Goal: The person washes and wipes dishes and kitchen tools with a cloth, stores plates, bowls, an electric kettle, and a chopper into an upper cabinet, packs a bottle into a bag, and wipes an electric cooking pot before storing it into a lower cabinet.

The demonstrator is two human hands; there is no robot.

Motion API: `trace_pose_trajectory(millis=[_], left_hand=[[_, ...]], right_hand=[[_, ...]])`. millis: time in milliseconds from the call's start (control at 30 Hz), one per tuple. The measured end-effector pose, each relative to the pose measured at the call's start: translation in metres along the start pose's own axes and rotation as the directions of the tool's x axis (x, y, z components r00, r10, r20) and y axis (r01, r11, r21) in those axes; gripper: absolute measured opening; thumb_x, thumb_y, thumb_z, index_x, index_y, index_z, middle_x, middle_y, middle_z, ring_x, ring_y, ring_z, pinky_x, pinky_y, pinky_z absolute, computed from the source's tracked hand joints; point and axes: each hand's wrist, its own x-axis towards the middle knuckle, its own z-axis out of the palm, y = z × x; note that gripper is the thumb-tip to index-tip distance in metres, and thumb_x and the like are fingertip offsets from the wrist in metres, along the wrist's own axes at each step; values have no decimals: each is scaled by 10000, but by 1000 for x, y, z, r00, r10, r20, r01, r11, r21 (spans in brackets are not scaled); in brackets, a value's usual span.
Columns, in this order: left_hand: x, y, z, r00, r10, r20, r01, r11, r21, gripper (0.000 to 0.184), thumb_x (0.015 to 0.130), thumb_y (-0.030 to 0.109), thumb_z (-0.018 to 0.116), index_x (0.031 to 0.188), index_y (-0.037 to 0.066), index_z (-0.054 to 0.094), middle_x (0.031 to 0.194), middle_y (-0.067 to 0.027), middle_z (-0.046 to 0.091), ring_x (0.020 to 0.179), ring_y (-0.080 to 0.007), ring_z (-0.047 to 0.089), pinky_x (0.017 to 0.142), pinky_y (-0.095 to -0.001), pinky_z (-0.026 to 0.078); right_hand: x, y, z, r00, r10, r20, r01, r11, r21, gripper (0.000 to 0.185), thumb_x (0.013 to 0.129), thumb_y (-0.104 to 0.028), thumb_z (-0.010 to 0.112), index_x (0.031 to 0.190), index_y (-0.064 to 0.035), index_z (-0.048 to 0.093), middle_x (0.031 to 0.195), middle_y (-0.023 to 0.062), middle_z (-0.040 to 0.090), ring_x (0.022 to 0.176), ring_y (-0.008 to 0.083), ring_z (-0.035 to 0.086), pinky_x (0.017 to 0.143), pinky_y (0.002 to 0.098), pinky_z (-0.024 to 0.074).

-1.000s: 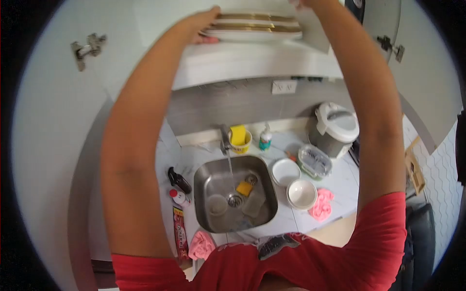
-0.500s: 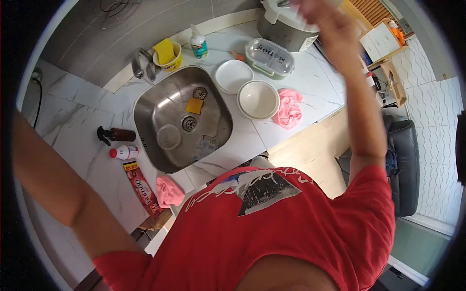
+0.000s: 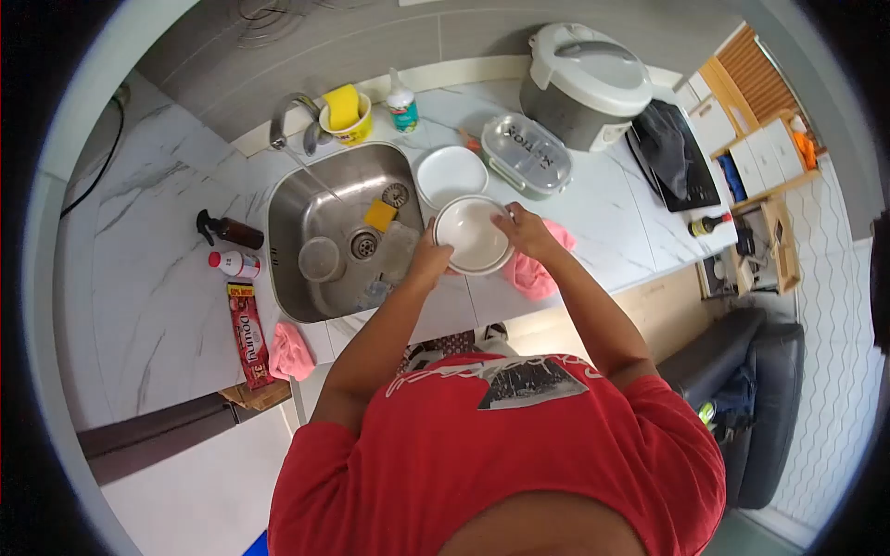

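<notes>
A round white bowl (image 3: 474,237) is between my two hands at the right side of the sink. My left hand (image 3: 430,260) is closed on its left rim, thumb toward the inside. On the opposite rim, my right hand (image 3: 524,231) grips with bent fingers. Whether the bowl rests on the counter or is slightly lifted, I cannot tell. Just behind it lies a white plate or shallow dish (image 3: 451,176). A crumpled pink cloth (image 3: 531,278) is partly hidden under my right hand and forearm.
The steel sink (image 3: 297,185) holds a yellow sponge (image 3: 380,215) and a clear round container (image 3: 321,259). Behind stand a faucet (image 3: 278,137), yellow tub (image 3: 356,130), pump bottle (image 3: 402,109), lidded container (image 3: 528,156) and rice cooker (image 3: 593,83). A spray bottle (image 3: 232,231) stands left.
Both hands have come in from the sides to the white bowl and taken hold of its rim. The view has shifted, showing the whole rice cooker and the black cooktop.
</notes>
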Motion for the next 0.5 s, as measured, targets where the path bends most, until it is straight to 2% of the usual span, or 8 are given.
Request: trace_pose_trajectory(millis=[67, 133, 200, 233, 300, 333, 433, 500], left_hand=[[-4, -13, -12, 998, -58, -11, 58, 998, -7, 653, 723, -15, 512, 1349, 38, 335, 1099, -180, 558, 814, -277, 639, 471, -351, 564], [7, -51, -34, 993, -72, -92, 85, 986, 142, 571, 720, -23, 498, 1277, 45, 398, 1073, -179, 554, 817, -289, 624, 460, -359, 548], [-39, -33, -36, 983, 40, -181, -28, 997, 66, 508, 760, 34, 550, 1246, 27, 404, 1047, -171, 550, 770, -271, 596, 496, -362, 516], [-46, -39, -48, 981, -13, -195, 28, 997, 78, 511, 768, 35, 545, 1257, 25, 397, 1064, -175, 547, 786, -273, 589, 509, -356, 507], [-75, -34, -62, 972, -5, -236, -10, 998, -60, 513, 758, 11, 533, 1255, 22, 408, 1059, -142, 564, 800, -239, 591, 546, -340, 512], [-88, -33, -77, 981, 22, -193, -48, 991, -128, 513, 753, 4, 530, 1252, 22, 415, 1055, -129, 572, 808, -226, 595, 560, -333, 514], [-105, -66, -128, 971, 53, -233, -114, 959, -259, 503, 741, -7, 531, 1233, 18, 426, 1059, -126, 567, 891, -218, 595, 602, -337, 534], [-129, -56, -148, 953, 117, -280, -203, 931, -303, 485, 746, -12, 523, 1221, 9, 428, 1054, -123, 568, 899, -215, 594, 623, -335, 533]], right_hand=[[4, -29, -20, 971, 94, 219, -122, 985, 121, 493, 802, -291, 635, 1129, 49, 490, 921, 260, 616, 886, 368, 605, 752, 429, 484], [58, 46, 21, 969, -120, 218, 167, 963, -211, 473, 831, -305, 600, 1151, 24, 484, 938, 270, 611, 877, 353, 605, 756, 429, 492], [100, 59, 60, 988, 54, 145, -13, 962, -274, 485, 848, -312, 578, 1197, -1, 448, 914, 256, 613, 886, 359, 611, 765, 430, 497], [68, -17, 45, 937, 326, -124, -293, 928, 232, 495, 855, -294, 572, 1221, -8, 401, 871, 235, 619, 901, 388, 608, 807, 450, 481], [73, -42, 56, 902, 390, -188, -378, 921, 97, 478, 870, -264, 536, 1225, -9, 341, 1087, 299, 530, 937, 414, 596, 687, 494, 531], [110, 8, 94, 875, 368, -314, -370, 927, 55, 536, 859, -239, 551, 1276, -13, 304, 1171, 293, 480, 981, 400, 582, 625, 483, 549], [97, -43, 79, 819, 521, -242, -455, 845, 281, 567, 834, -184, 580, 1277, 2, 280, 1143, 273, 505, 1016, 398, 565, 630, 469, 569], [112, -36, 71, 785, 608, -120, -507, 741, 440, 413, 811, -149, 592, 1146, 53, 458, 1119, 267, 527, 953, 391, 589, 525, 428, 579]])
